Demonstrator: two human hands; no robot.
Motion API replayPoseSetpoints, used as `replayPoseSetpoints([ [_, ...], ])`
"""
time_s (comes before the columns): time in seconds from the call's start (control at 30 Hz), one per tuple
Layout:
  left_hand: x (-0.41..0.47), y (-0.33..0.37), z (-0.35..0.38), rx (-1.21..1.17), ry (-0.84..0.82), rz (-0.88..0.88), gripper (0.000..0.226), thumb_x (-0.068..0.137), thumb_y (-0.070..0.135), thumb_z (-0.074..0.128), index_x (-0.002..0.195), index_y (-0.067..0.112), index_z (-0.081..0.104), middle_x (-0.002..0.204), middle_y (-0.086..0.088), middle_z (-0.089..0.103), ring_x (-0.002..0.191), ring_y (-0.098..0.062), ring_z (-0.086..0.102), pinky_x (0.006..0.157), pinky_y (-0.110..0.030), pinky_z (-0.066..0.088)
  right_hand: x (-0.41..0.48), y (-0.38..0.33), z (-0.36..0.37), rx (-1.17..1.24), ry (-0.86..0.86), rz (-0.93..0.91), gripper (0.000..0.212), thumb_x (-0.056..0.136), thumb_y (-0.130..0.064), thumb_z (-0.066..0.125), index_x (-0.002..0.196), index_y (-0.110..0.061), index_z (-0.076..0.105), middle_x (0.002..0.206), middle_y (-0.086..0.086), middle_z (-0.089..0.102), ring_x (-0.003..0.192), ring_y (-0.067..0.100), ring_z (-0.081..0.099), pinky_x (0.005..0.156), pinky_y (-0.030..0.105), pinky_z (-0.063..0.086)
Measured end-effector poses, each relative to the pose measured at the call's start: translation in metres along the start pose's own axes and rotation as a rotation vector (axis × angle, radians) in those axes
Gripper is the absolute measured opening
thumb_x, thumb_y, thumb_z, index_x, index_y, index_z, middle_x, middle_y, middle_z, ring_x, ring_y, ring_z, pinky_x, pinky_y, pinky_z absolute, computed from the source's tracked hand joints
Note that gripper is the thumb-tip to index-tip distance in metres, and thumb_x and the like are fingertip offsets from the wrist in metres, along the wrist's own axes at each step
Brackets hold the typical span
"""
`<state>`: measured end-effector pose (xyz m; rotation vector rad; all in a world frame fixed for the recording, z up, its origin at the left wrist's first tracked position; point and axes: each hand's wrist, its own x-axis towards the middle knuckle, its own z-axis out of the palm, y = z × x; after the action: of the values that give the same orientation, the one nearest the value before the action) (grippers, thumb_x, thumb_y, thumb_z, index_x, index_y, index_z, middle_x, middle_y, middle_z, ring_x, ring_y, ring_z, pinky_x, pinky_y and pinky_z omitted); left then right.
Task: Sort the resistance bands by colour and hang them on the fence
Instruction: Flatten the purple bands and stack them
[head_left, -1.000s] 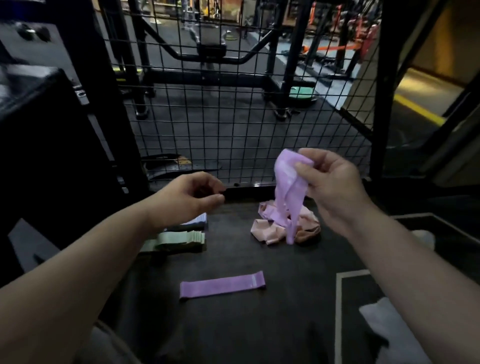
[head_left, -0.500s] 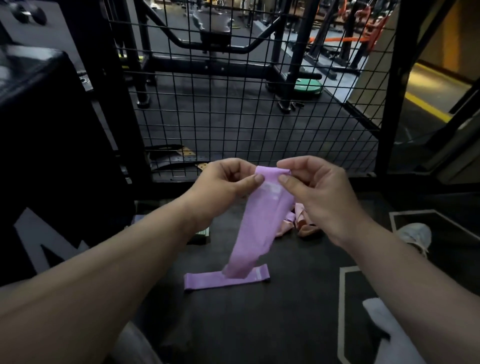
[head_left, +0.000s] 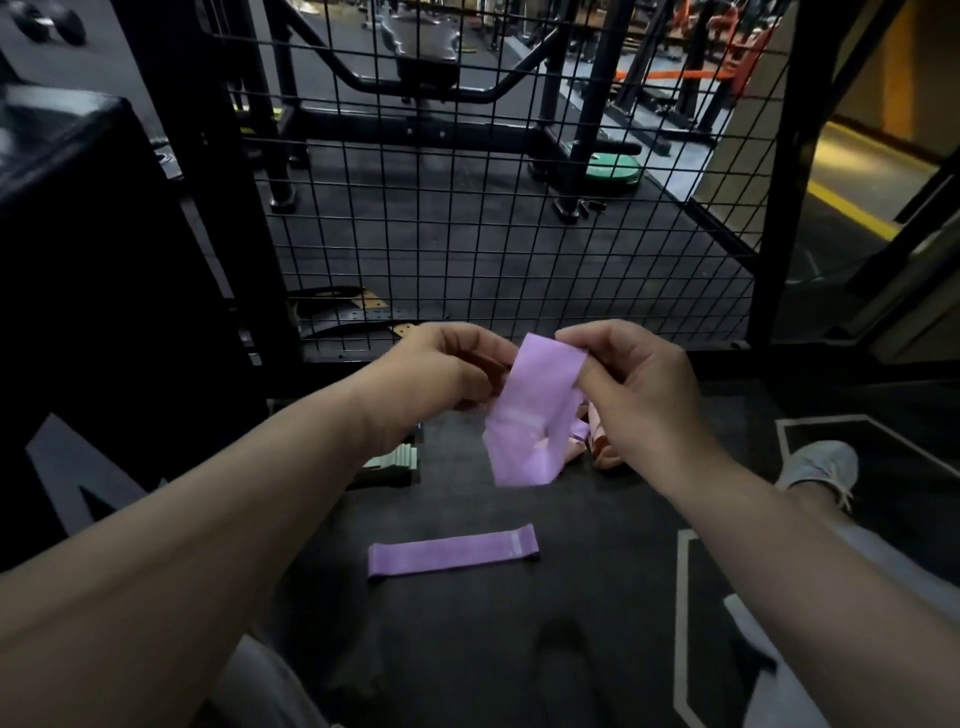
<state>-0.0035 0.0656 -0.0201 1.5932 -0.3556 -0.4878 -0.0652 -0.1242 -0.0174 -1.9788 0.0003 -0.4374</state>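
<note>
I hold a purple resistance band (head_left: 530, 415) up in front of the black wire fence (head_left: 467, 171). My right hand (head_left: 628, 384) pinches its top right corner, and my left hand (head_left: 441, 371) grips its left edge with curled fingers. The band hangs folded below my hands. A second purple band (head_left: 452, 557) lies flat on the dark floor below. Green bands (head_left: 395, 460) lie stacked under my left wrist. Pink bands (head_left: 597, 441) show partly behind the held band and my right hand.
A large black box (head_left: 93, 291) stands at the left. My shoe (head_left: 821, 465) and pale trouser leg rest on the floor at the right. Gym machines and a green weight plate (head_left: 613, 169) stand beyond the fence. White lines mark the floor mat.
My left hand came across and took the band's left edge. The band was drawn up and now hangs shorter, folded, clear of the purple band on the floor.
</note>
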Motion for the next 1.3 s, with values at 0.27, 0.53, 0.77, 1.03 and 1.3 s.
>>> replayPoseSetpoints([
  [0.27,0.002,-0.009,0.008,-0.116,0.068,0.039,0.011,0.092,0.020,0.067,0.093,0.009,0.070,0.090,-0.013,0.067,0.084,-0.023,0.060,0.084,-0.036,0.049,-0.004,-0.008,-0.001,-0.201,-0.040,-0.117,0.027,0.092,-0.004,0.060,0.108,-0.024,0.069,0.100,-0.012,0.069,0.090,0.004,0.066,0.077,0.021,0.054],
  [0.53,0.001,-0.004,0.009,-0.165,0.121,0.017,0.007,0.093,0.011,0.064,0.094,0.006,0.069,0.083,-0.014,0.063,0.075,-0.025,0.055,0.072,-0.035,0.050,-0.005,-0.008,-0.001,0.003,-0.106,0.139,0.010,0.096,-0.009,0.061,0.101,-0.014,0.069,0.079,-0.004,0.071,0.058,0.000,0.061,0.052,0.012,0.044],
  [0.77,0.000,-0.002,0.005,-0.172,-0.014,0.157,0.044,0.080,-0.016,0.067,0.114,0.012,0.066,0.083,-0.004,0.065,0.078,-0.015,0.064,0.070,-0.028,0.056,0.000,-0.011,0.001,0.087,-0.093,0.255,0.008,0.095,-0.013,0.064,0.096,-0.011,0.071,0.074,0.005,0.070,0.053,0.006,0.056,0.049,0.019,0.045],
  [1.03,0.003,-0.006,0.008,-0.178,0.076,0.150,0.025,0.085,-0.012,0.065,0.100,0.007,0.069,0.082,-0.005,0.069,0.074,-0.015,0.066,0.071,-0.028,0.059,-0.007,-0.003,0.003,-0.052,0.002,0.022,0.023,0.089,-0.011,0.064,0.107,-0.026,0.064,0.112,0.001,0.056,0.087,0.006,0.061,0.073,0.023,0.056],
  [1.3,0.005,-0.006,0.008,-0.206,0.060,0.132,0.024,0.087,-0.009,0.064,0.105,0.004,0.068,0.085,-0.006,0.071,0.072,-0.011,0.067,0.064,-0.020,0.054,-0.002,0.009,0.003,-0.455,-0.066,-0.491,0.016,0.091,-0.010,0.069,0.106,-0.008,0.071,0.102,0.002,0.066,0.095,0.013,0.061,0.084,0.029,0.051],
])
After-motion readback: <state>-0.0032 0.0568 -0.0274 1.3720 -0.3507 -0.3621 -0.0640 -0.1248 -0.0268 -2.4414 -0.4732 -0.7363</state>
